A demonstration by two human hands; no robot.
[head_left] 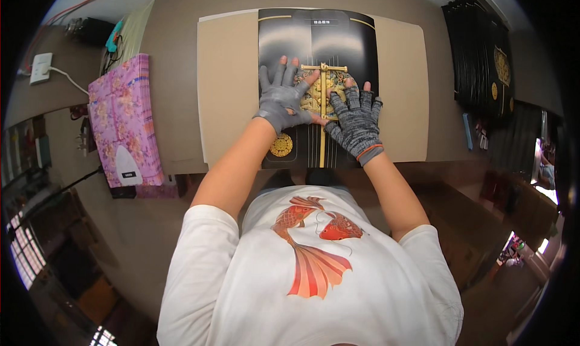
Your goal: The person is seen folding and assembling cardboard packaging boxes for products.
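A glossy black printed sheet or folder (284,32) lies over a brown board (399,86) in front of me, with part of the board showing on both sides. A gold T-shaped bar design (322,143) and a colourful round ornament run down its middle. My left hand (281,101), in a plain grey glove with bare fingertips, rests on its left half, fingers spread. Lying over the ornament's right edge is my right hand (357,119), in a dark knitted fingerless glove with an orange cuff edge, fingers stretched out. Whether the gold bar is printed or raised, I cannot tell.
A stack of pink floral packages (121,122) sits at the table's left. Behind it are a white power strip (41,68) with a cable and a turquoise-handled tool (113,36). Black packages with gold designs (480,62) are piled at the right.
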